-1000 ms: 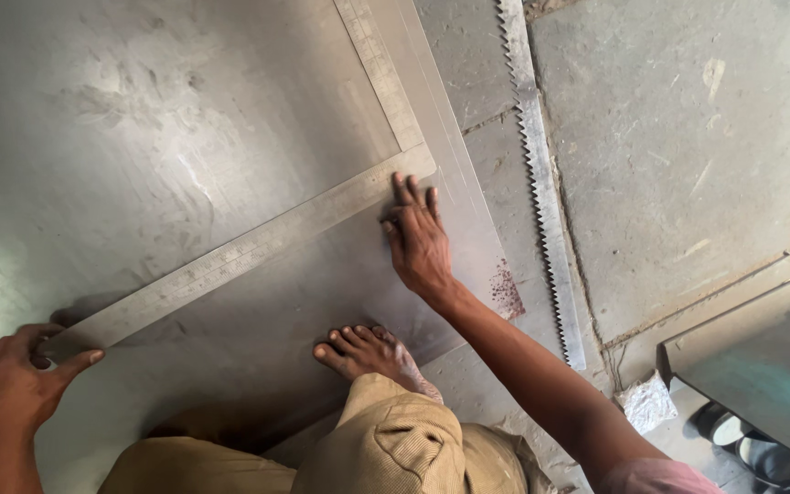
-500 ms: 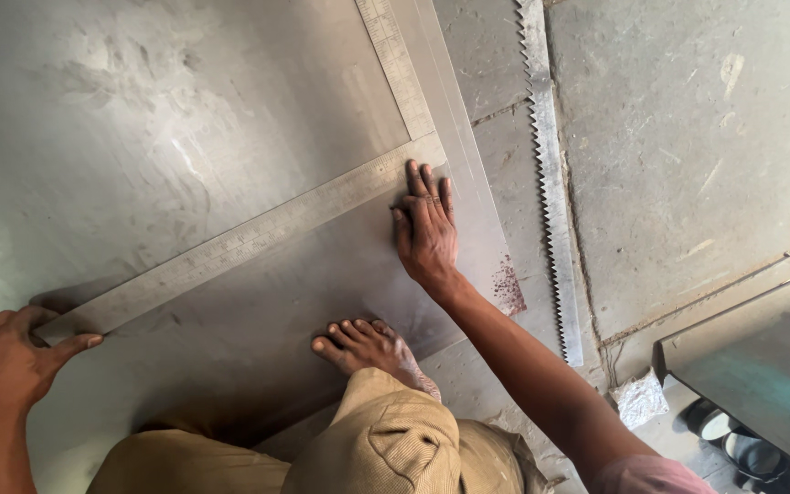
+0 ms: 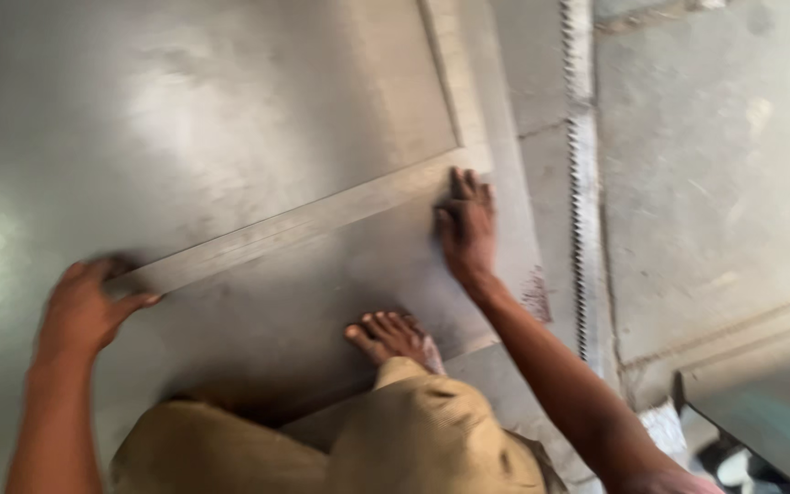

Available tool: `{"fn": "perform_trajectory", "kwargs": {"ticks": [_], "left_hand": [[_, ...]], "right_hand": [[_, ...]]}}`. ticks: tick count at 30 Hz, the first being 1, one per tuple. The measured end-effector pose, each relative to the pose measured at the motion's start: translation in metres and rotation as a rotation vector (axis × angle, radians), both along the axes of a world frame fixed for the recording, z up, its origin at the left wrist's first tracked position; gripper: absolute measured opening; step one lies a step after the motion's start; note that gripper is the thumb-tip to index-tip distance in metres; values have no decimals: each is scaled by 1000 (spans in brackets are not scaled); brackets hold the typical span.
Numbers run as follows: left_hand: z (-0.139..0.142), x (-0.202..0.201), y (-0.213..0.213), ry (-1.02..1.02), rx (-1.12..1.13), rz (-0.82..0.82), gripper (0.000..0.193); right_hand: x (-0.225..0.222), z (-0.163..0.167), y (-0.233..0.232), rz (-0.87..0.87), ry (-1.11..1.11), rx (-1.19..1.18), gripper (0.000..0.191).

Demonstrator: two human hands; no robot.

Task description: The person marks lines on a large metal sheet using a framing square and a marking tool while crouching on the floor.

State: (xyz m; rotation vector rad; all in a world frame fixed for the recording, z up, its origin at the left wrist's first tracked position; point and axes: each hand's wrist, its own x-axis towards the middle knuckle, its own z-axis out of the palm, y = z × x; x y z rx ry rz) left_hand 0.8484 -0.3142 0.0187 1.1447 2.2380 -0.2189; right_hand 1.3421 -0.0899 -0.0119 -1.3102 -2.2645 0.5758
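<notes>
While the large metal square (image 3: 322, 220) lies flat on the grey metal sheet (image 3: 185, 110), the left hand (image 3: 84, 306) grips its near end with curled fingers, and the right hand (image 3: 468, 224) presses its corner with fingers flat and close together.

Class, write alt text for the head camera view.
Both hands press a large metal L-square flat on a grey metal sheet: left hand at its end, right hand near its corner. A bare foot rests on the sheet.

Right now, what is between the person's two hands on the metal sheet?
In the head view, one long arm of a big metal square runs between them: the left hand holds its end, and the right hand presses flat near its corner.
</notes>
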Motion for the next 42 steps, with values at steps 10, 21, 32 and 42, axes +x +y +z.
{"fn": "perform_trajectory", "kwargs": {"ticks": [10,21,32,42], "left_hand": [[16,-6,8,-105,93,96,62],[23,-7,12,-148,43,210,59],[11,-9,10,-172,56,182,60],[13,-15,10,-160,59,137,59]], "right_hand": [[-24,67,-53,325,-40,-257,19],[-219,41,-90,594,14,-390,15],[-237,40,-99,598,28,-327,10],[-204,-28,-91,992,-530,-10,11]]}}
